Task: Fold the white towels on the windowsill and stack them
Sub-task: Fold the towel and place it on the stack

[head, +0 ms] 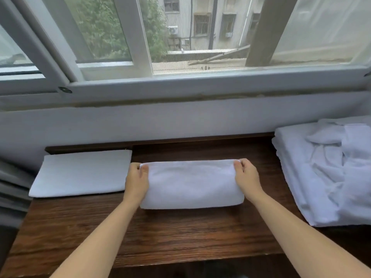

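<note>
White terry, the towel [191, 184] lay on the dark wooden sill [180, 233]. Our left hand [137, 180] and right hand [248, 177] pinched its far corners, probably to square the fold. Left of it sat a folded towel [80, 173], right of it an unfolded heap [329, 171], beyond it the window [180, 37].

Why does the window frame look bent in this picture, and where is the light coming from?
Head view: the wide-angle lens bows the window frame and splays its uprights outward; soft daylight comes through the window, so the towel held by the left hand and right hand casts little shadow on the wooden sill; the white towel pile looks slightly washed out.
</note>
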Available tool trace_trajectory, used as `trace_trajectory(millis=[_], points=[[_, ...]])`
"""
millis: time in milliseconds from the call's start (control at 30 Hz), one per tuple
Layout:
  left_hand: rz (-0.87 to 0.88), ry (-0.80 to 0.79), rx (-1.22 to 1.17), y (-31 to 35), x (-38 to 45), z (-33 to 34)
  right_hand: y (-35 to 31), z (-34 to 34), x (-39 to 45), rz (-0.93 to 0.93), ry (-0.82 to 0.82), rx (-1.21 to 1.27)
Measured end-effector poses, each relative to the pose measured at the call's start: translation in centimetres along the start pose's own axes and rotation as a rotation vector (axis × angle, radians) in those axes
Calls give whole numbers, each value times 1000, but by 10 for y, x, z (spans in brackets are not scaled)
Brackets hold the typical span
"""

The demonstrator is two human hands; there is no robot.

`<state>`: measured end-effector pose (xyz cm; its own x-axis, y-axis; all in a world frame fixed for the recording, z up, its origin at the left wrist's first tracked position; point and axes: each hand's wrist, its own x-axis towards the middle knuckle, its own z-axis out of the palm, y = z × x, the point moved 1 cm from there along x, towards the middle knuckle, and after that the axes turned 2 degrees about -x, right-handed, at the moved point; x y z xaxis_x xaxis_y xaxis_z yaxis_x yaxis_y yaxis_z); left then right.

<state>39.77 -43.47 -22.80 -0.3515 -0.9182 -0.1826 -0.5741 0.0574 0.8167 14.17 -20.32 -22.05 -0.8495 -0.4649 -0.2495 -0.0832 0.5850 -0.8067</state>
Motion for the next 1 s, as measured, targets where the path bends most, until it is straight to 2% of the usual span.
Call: trace_trajectory(millis=[233,500,567,633,700,733,767,833,900,1000], points=[[-34,54,210,-16,41,37,19,35,44,46,10,-139],[-81,135,323,-24,41,51,27,49,49,88,60,-315],[55,233,433,-19,36,52,21,52,43,-40,203,-532],[412,271,538,-9,19,65,12,65,26,-340,311,-683],[777,75,564,-2,-9,92,3,94,3,-625,174,-678],[842,-40,581,-1,-23,106,3,111,-6,-697,60,-688],[823,-133,600,-3,-33,115,6,125,-12,-702,-45,-720],[664,-219,676,-14,-35,125,15,141,-13,-637,-146,-816],[572,-265,786,-31,-25,122,28,142,-5,-578,-188,-874],[567,-320,878,-46,-9,107,44,131,4,-563,-200,-916]])
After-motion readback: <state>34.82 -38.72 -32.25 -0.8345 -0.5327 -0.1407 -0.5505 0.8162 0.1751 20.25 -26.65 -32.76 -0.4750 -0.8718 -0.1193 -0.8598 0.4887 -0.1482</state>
